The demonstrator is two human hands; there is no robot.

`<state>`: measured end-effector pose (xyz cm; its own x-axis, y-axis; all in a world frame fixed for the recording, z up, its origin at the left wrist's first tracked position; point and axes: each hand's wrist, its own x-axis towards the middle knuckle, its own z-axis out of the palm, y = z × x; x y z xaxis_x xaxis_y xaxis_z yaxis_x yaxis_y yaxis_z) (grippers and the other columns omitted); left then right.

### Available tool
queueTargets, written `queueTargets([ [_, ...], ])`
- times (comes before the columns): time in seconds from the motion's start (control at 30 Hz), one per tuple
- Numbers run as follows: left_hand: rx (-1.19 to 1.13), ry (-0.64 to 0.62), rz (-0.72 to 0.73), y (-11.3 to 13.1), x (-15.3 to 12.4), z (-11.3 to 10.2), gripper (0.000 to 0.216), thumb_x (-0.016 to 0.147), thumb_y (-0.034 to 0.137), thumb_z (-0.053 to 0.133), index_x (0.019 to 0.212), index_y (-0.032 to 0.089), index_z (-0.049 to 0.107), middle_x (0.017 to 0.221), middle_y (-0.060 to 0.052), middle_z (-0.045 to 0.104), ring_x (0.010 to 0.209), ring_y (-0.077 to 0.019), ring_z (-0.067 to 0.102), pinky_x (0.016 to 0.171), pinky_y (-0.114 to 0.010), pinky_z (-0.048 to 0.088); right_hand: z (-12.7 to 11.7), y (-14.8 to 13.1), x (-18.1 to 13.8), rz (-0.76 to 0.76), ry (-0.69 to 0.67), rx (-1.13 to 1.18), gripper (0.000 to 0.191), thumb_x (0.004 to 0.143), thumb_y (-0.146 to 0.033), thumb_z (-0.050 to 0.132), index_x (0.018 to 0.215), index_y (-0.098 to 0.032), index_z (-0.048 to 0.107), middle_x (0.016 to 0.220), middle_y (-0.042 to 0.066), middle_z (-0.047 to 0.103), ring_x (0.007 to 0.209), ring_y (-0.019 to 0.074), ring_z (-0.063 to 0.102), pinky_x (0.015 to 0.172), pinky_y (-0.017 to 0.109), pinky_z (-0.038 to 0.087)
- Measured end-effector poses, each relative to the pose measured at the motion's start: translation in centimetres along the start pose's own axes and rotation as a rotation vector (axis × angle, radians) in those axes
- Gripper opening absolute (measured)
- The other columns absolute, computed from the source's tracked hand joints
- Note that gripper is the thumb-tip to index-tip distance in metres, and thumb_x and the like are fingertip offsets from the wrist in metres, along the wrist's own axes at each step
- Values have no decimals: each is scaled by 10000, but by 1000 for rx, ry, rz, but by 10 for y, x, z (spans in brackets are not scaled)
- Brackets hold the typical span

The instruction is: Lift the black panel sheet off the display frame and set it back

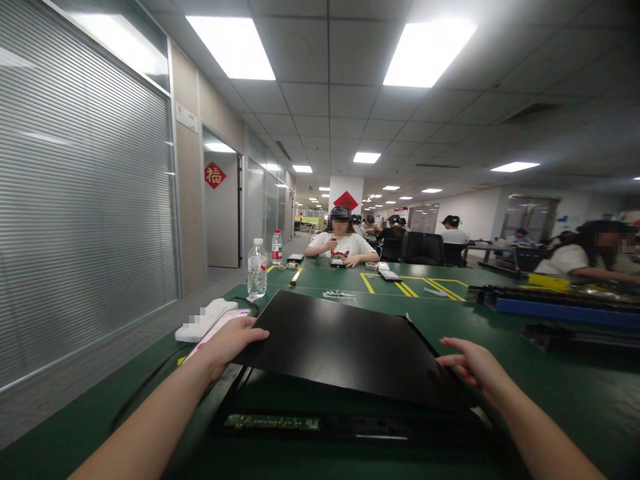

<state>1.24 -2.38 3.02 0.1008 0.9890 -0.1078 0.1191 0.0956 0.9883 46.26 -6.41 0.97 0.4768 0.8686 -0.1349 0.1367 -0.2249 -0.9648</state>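
"What is our left hand (234, 341) doing?"
"Pinching the black panel (340, 340) by its left edge, thumb on top."
"And the panel itself?"
"In front of us, askew over the black frame (367, 427) on the green table (575, 393)."
"Our right hand (475, 365)?"
"Fingers loose and parted at the panel's right edge; we can't tell whether they touch."
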Motion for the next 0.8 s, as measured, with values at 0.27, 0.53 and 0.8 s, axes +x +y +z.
queueTargets([
  [0.27, 7, -4, -22, 3, -6, 10, 250, 542, 295, 722, 709, 132, 630, 620, -50, 705, 577, -201, 650, 571, -267, 456, 0, -1, -1, -37, 56, -40, 479, 686, -370, 541, 1077, -93, 549, 625, 123, 671, 357, 69, 321, 326, 185, 190],
  [0.53, -28, 5, 7, 2, -4, 7, 307, 529, 312, 741, 752, 127, 640, 657, -68, 711, 587, -205, 656, 559, -264, 472, 3, -3, -3, -30, 52, -22, 429, 687, -353, 535, 1034, -102, 567, 618, 120, 672, 352, 66, 309, 317, 184, 190],
  [0.8, -22, 20, 49, 6, -7, 10, 279, 554, 274, 722, 774, 123, 641, 669, -62, 715, 590, -196, 657, 553, -250, 473, 0, -2, -3, -14, 60, 0, 443, 679, -351, 540, 1043, -98, 564, 622, 117, 676, 353, 63, 303, 313, 178, 193],
])
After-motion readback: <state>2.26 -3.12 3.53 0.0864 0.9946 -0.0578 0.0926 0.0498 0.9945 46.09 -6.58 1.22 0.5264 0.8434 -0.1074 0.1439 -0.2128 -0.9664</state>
